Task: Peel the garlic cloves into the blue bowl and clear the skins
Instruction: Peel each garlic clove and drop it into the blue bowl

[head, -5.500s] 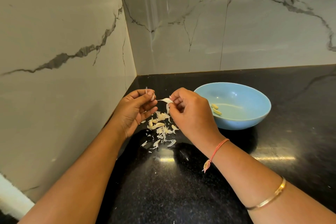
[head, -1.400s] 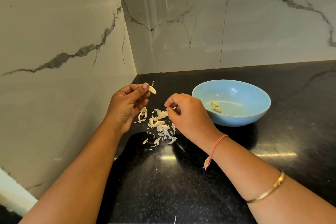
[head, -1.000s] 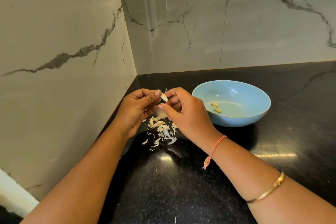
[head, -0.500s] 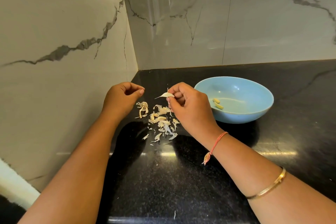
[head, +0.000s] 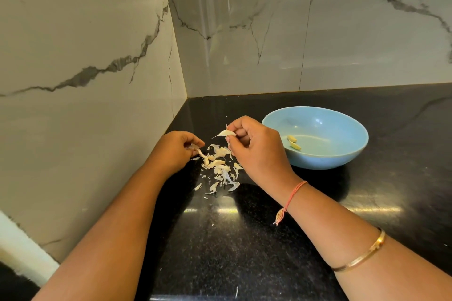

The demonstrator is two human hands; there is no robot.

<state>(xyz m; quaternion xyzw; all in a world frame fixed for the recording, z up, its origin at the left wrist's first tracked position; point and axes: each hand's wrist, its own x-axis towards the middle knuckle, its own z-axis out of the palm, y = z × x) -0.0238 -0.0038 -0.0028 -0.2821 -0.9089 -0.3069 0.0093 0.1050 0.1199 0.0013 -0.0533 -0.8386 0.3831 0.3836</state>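
Two peeled cloves [head: 293, 142] lay in your bowl [head: 330, 159].
Your right hand [head: 256, 151] pinched a clove [head: 225, 133] beside it; your left hand [head: 175, 151] pinched a scrap [head: 194, 146] above the skins [head: 220, 166] on the counter [head: 244, 239].

Left wall [head: 73, 56]: pale marble, dark grey vein, just left of the left hand [head: 175, 151].
Back wall [head: 318, 32]: same veined marble, beyond the right hand [head: 256, 151].
Desk [head: 220, 239]: glossy black speckled stone under both hands.
Light: bright streaks mirrored in the desk, on the hands' near side.
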